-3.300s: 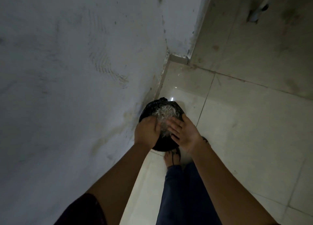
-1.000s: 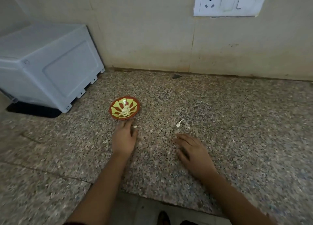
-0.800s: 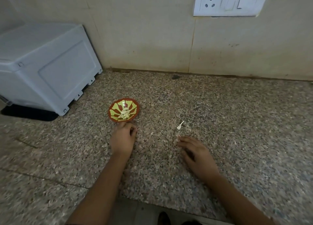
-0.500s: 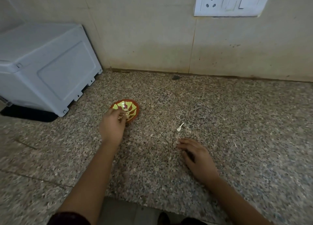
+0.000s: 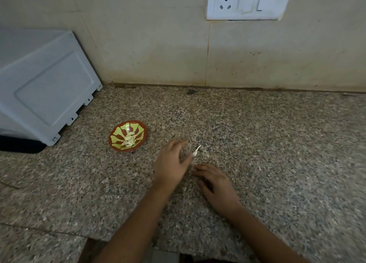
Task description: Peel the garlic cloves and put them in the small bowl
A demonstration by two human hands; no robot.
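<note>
On counter (image 5: 257, 143), garlic scrap (image 5: 196, 150) beside left fingers (image 5: 177, 146), seemingly loose; right fingers (image 5: 200, 168) flat.

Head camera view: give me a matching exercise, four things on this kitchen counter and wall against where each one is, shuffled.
1 garlic cloves
2 white peel scrap
3 grey appliance
4 switch plate

A on the wall
B in the small bowl
C on the counter by the left hand
D at the counter's left end

Pairs: 1-B, 2-C, 3-D, 4-A.
</note>
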